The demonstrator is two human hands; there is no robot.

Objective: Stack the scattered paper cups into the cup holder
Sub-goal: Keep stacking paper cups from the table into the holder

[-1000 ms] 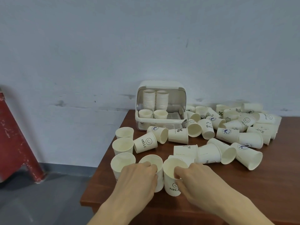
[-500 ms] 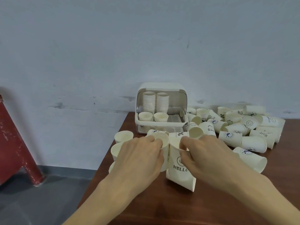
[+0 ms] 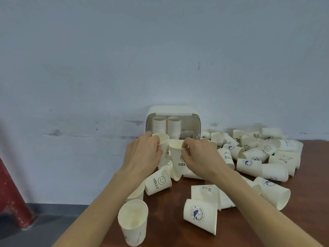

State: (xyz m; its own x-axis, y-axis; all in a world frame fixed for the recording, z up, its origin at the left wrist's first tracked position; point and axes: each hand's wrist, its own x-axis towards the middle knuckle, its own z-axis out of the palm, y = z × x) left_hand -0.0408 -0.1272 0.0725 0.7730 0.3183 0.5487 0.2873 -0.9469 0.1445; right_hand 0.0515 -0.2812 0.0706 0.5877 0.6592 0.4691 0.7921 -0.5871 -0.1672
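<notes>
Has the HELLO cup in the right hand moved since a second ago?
Yes. The HELLO cup, pinched by the right hand, has left the table edge and now sits lifted, just in front of the cup holder.

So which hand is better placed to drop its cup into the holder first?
Probably the left hand: its plain paper cup is held higher and nearer the white plastic cup holder than the right hand's HELLO cup.
</notes>
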